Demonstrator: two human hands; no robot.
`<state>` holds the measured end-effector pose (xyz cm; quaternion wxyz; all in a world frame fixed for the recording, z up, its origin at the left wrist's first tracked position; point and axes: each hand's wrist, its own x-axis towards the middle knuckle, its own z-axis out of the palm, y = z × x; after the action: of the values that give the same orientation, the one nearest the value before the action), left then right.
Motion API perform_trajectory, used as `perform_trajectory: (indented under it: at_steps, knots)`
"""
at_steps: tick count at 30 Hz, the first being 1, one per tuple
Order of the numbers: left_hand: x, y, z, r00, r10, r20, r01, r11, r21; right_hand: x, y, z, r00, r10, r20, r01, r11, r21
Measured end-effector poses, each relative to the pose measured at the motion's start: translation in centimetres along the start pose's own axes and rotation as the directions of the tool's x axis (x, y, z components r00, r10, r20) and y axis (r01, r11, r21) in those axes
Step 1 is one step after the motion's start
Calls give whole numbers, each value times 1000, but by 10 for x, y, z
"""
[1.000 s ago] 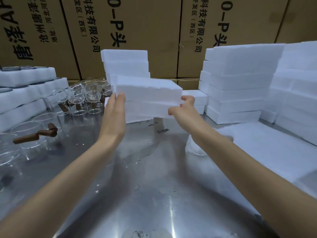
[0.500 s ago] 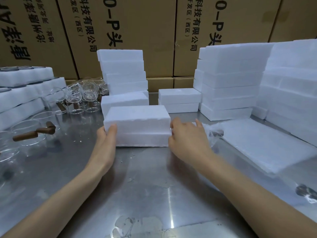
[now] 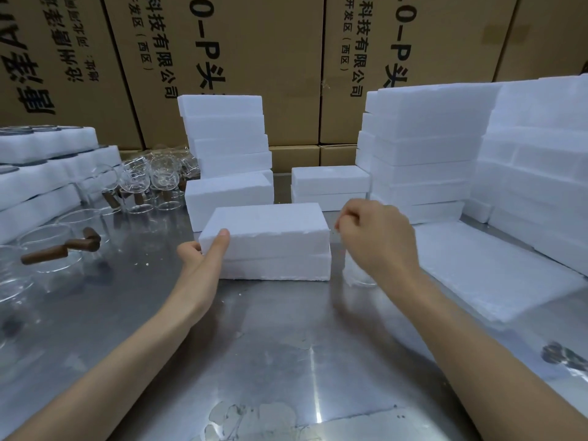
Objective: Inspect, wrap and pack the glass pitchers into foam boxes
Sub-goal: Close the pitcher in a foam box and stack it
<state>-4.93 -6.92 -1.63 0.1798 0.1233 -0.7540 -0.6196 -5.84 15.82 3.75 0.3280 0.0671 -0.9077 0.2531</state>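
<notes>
**Foam box on the table, left hand at its corner**

At far left, glass pitchers (image 3: 60,246) with brown wooden handles stand on the steel table (image 3: 270,345), well apart from the foam box (image 3: 270,241) at centre. The left hand (image 3: 203,256) holds the box's near-left corner, thumb on the upper edge. The box lies flat, lid on. Just right of it the right hand (image 3: 377,237) hovers, fingers curled, holding nothing visible. A stack of foam sheets (image 3: 486,268) lies flat further right.

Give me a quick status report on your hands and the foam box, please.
Left hand grips the foam box at its left end. Right hand curled, off the box, holding nothing visible. Box closed, flat on the steel table. Nothing blocking.
</notes>
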Motion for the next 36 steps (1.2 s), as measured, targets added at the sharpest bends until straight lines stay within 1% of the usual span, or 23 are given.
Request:
perform_trajectory:
  at_steps: [2, 3, 5, 7, 8, 10, 11, 13, 16, 18, 20, 23, 26, 28, 30, 32, 33, 35, 36]
  knots:
    - [2, 6, -4, 1000, 3, 15, -2, 999, -44, 7, 10, -7, 994, 77, -77, -70, 994, 81]
    - [3, 9, -7, 999, 15, 38, -12, 997, -77, 12, 17, -10, 988, 123, -96, -115, 990, 78]
    - [8, 11, -13, 993, 79, 90, -70, 993, -99, 19, 34, -14, 971, 218, -97, -218, 976, 6]
    - [10, 10, -17, 968, 201, 149, -198, 980, -32, 22, 50, -14, 949, 313, -34, -315, 946, -74]
    - [10, 10, -17, 950, 258, 176, -268, 963, 34, 22, 57, -14, 932, 362, 20, -357, 927, -115]
    - [10, 7, -17, 911, 354, 212, -392, 902, 180, 22, 67, -11, 875, 462, 146, -432, 880, -198]
    - [10, 5, -17, 895, 385, 228, -432, 874, 221, 22, 71, -10, 839, 507, 196, -464, 856, -229]
    - [10, 3, -16, 877, 411, 249, -468, 848, 249, 22, 76, -8, 779, 574, 254, -518, 816, -257]
    - [11, 2, -15, 864, 435, 254, -496, 824, 276, 22, 81, -8, 741, 606, 288, -555, 795, -244]
    - [12, 2, -13, 866, 437, 243, -493, 828, 266, 24, 80, -9, 729, 592, 343, -571, 803, -172]
    - [13, 2, -9, 875, 423, 235, -474, 849, 234, 24, 76, -12, 701, 577, 418, -618, 785, -48]
    - [13, 4, 0, 896, 379, 230, -429, 873, 231, 25, 72, -15, 655, 566, 500, -704, 698, 132]
    - [10, 8, 10, 913, 353, 202, -395, 890, 230, 25, 69, -16, 631, 554, 543, -755, 599, 267]
    - [8, 10, 15, 915, 361, 180, -397, 887, 236, 26, 69, -17, 624, 551, 554, -775, 526, 351]
    - [7, 10, 16, 920, 359, 157, -388, 894, 226, 27, 71, -17, 637, 527, 563, -770, 469, 432]
    - [6, 12, 17, 936, 333, 109, -347, 925, 155, 28, 71, -18, 665, 483, 570, -747, 404, 529]
    - [6, 14, 18, 948, 309, 80, -315, 945, 88, 28, 70, -19, 679, 462, 570, -731, 364, 577]
    - [5, 19, 19, 964, 263, 38, -259, 962, -91, 29, 66, -21, 705, 433, 562, -698, 285, 657]
    - [5, 21, 19, 969, 246, 30, -236, 952, -193, 29, 63, -22, 714, 428, 555, -683, 252, 685]
